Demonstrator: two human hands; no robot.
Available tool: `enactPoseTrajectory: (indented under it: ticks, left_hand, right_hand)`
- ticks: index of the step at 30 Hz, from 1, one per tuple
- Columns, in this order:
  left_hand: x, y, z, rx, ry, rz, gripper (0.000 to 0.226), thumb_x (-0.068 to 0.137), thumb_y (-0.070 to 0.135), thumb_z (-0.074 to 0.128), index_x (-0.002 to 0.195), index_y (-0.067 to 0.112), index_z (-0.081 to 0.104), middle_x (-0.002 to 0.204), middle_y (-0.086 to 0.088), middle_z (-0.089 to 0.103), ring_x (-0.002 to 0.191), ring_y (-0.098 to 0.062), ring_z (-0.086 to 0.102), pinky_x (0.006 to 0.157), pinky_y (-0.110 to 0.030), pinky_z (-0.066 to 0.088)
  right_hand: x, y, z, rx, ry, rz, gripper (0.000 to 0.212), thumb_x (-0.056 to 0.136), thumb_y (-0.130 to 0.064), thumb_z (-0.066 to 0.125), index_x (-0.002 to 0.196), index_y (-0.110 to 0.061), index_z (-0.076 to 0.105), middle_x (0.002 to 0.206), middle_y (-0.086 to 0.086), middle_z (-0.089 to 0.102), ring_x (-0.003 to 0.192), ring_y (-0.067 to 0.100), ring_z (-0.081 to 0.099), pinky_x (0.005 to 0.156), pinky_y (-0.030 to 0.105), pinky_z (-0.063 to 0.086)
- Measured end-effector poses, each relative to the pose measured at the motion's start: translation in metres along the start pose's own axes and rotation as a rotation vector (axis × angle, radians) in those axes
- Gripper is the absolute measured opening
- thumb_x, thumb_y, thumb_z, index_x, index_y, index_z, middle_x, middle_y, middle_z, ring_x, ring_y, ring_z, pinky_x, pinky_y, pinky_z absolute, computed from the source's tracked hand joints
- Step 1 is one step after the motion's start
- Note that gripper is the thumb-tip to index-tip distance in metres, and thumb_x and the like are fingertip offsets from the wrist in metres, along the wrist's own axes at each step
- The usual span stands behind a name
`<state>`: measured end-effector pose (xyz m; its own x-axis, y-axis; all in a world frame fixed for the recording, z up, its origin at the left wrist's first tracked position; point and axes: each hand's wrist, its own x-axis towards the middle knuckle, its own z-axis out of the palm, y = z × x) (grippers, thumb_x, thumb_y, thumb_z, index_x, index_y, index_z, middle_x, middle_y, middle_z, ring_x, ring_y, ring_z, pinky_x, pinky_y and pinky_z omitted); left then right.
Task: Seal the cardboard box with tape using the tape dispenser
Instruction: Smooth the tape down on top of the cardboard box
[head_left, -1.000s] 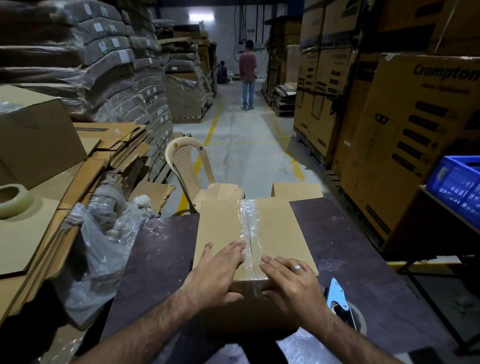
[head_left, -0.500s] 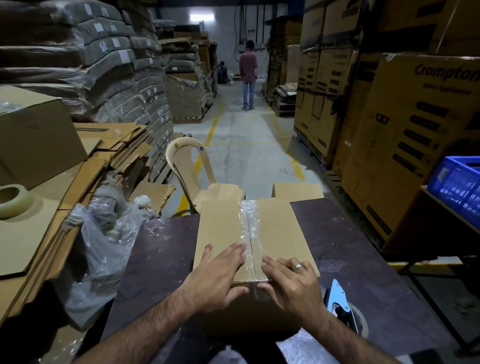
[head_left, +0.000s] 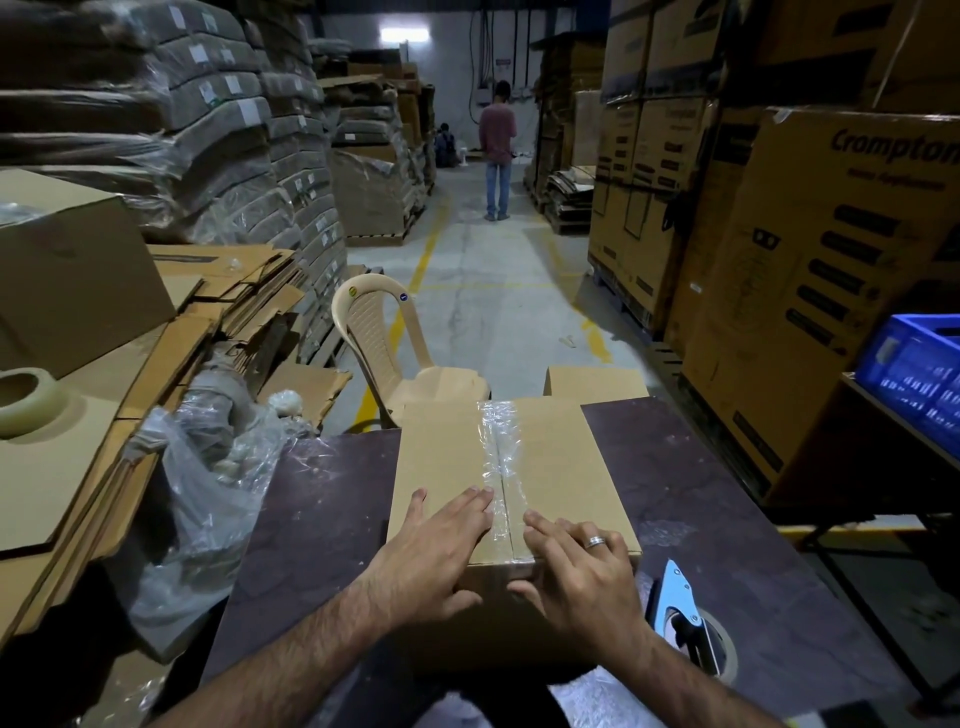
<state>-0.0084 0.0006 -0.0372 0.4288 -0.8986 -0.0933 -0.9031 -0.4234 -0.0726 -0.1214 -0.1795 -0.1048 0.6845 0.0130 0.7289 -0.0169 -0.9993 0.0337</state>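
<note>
A closed cardboard box (head_left: 561, 467) sits on the dark table (head_left: 701, 493), with a wrinkled strip of clear tape (head_left: 501, 457) along its centre seam. My left hand (head_left: 434, 551) lies on the near top of the box left of the seam, fingers straight, thumb over the front edge. My right hand (head_left: 582, 566), wearing a ring, lies right of the seam with its fingers spread and thumb on the front face. The tape dispenser (head_left: 685, 618) lies on the table just right of my right wrist, in neither hand.
A beige plastic chair (head_left: 384, 338) stands beyond the table. Flat cardboard sheets with a tape roll (head_left: 28, 400) and a plastic bag (head_left: 208, 499) are at left. Large printed boxes (head_left: 810, 291) and a blue crate (head_left: 914, 369) are at right. A person (head_left: 497, 150) stands down the aisle.
Both hands stay flat on the near end of the box, fingers shifting slightly along the tape. The box and dispenser have not moved.
</note>
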Motion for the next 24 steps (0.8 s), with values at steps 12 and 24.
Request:
enactPoseTrajectory:
  ticks: [12, 24]
  left_hand:
    - [0.001, 0.000, -0.001, -0.013, 0.000, -0.012, 0.088, 0.080, 0.043, 0.071, 0.146, 0.016, 0.019, 0.162, -0.002, -0.006, 0.149, -0.017, -0.005, 0.116, -0.060, 0.005]
    - [-0.001, 0.000, -0.001, -0.008, 0.009, -0.015, 0.090, 0.080, 0.047, 0.069, 0.147, 0.016, 0.017, 0.162, -0.001, -0.007, 0.148, -0.015, -0.007, 0.117, -0.058, 0.005]
  right_hand:
    - [0.008, -0.005, -0.006, 0.008, 0.004, 0.008, 0.041, 0.084, -0.059, 0.058, 0.090, -0.020, 0.069, 0.117, -0.007, 0.068, 0.079, 0.019, 0.061, 0.067, 0.033, 0.035]
    - [-0.002, -0.008, -0.005, 0.043, -0.097, 0.061, 0.053, 0.071, -0.060, 0.067, 0.107, -0.022, 0.064, 0.128, -0.005, 0.062, 0.099, 0.020, 0.065, 0.083, 0.036, 0.035]
